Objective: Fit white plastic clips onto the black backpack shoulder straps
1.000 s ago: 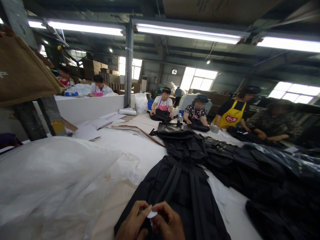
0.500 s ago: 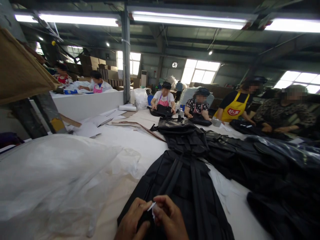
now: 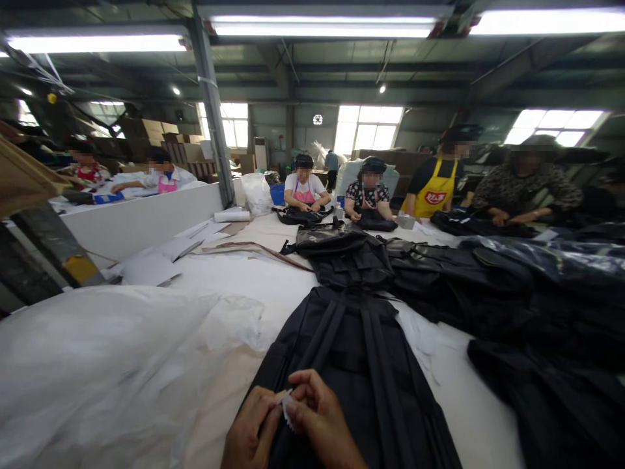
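A black bag point(image 3: 361, 365) with long straps lies flat on the white table point(image 3: 254, 280) right in front of me. My left hand point(image 3: 251, 430) and my right hand point(image 3: 317, 420) meet over its near end, and together they pinch a small white tag point(image 3: 286, 407) between thumbs and fingertips. Both hands are closed on that tag, and their wrists run off the bottom edge.
A big heap of clear plastic bags point(image 3: 97, 371) fills the left. More black bags point(image 3: 512, 293) pile up on the right and middle. Several seated people point(image 3: 371, 195) work at the far end. White sheets point(image 3: 146, 267) and a paper roll point(image 3: 232, 215) lie at the back left.
The view has tipped down and swung slightly, so the table and the people sit higher and further left. My hands stay together on the white tag, which now shows less between my fingers.
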`<state>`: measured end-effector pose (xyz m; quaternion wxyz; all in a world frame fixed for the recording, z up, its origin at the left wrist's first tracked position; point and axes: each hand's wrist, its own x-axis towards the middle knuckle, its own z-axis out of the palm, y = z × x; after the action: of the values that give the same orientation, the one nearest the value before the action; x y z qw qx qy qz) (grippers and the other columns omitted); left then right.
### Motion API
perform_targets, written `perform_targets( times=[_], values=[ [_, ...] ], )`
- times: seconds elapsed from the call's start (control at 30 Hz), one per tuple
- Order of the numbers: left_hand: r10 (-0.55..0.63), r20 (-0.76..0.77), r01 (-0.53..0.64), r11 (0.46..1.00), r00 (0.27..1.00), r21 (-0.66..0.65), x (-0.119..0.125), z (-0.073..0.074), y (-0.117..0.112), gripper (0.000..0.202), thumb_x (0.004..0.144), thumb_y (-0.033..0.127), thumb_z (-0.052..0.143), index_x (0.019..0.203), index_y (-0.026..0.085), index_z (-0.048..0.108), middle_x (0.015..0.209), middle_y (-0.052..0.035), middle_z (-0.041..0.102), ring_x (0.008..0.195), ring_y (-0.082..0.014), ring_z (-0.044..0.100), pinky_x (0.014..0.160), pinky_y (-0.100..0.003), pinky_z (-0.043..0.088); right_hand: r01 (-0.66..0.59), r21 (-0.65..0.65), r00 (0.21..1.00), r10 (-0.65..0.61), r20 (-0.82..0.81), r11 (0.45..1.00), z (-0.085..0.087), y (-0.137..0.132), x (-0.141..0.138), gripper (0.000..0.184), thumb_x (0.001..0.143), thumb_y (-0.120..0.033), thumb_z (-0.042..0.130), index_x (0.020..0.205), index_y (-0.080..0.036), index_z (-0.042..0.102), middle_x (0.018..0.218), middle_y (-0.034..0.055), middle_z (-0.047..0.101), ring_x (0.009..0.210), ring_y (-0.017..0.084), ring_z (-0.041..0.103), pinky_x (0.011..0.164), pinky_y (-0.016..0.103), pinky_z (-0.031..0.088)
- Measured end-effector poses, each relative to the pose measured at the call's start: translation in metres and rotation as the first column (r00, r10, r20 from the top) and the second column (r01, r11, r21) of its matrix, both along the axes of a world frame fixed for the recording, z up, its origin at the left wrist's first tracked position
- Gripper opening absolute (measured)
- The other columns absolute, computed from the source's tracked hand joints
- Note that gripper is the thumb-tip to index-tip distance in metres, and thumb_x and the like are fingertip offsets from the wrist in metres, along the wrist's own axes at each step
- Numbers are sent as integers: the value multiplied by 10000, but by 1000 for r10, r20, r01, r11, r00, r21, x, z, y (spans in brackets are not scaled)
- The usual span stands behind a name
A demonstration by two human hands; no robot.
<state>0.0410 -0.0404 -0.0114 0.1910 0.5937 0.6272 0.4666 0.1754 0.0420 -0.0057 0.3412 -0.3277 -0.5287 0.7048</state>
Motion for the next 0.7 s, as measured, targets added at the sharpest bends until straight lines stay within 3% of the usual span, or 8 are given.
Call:
perform_targets(
  times=[0.1,0.27,0.53,0.7],
  values=[
    [30,-17,-29,999,999,17,1,1,0,211,934,312,471,1033,256,649,865,-12,631,844,-153,628,757,-233,512,-26,-10,1000,26,-8,1000,1,3,1,389,682,-344,737,964,-144,558,652,-33,553,546,101,513,526,236,400],
    [104,-13,-103,994,995,46,5,2,0,277,897,355,529,1140,250,612,1046,-41,677,926,-173,646,810,-248,532,-101,-79,993,96,-70,992,0,10,2,378,619,-286,746,919,-137,572,617,-48,552,501,87,498,493,220,396],
    [220,111,-216,975,969,-48,14,6,-2,278,886,461,494,993,231,607,928,-28,683,853,-198,652,765,-280,519,-128,-133,990,120,-67,983,7,15,3,352,574,-209,683,906,-124,605,582,-57,561,447,67,479,451,195,354],
    [244,110,-242,970,963,-36,18,10,-1,289,890,482,464,920,225,592,850,-21,674,776,-191,652,733,-272,514,-135,-137,989,125,-76,981,7,15,4,365,578,-184,665,933,-121,608,590,-56,574,460,68,488,457,188,358]
  ],
)
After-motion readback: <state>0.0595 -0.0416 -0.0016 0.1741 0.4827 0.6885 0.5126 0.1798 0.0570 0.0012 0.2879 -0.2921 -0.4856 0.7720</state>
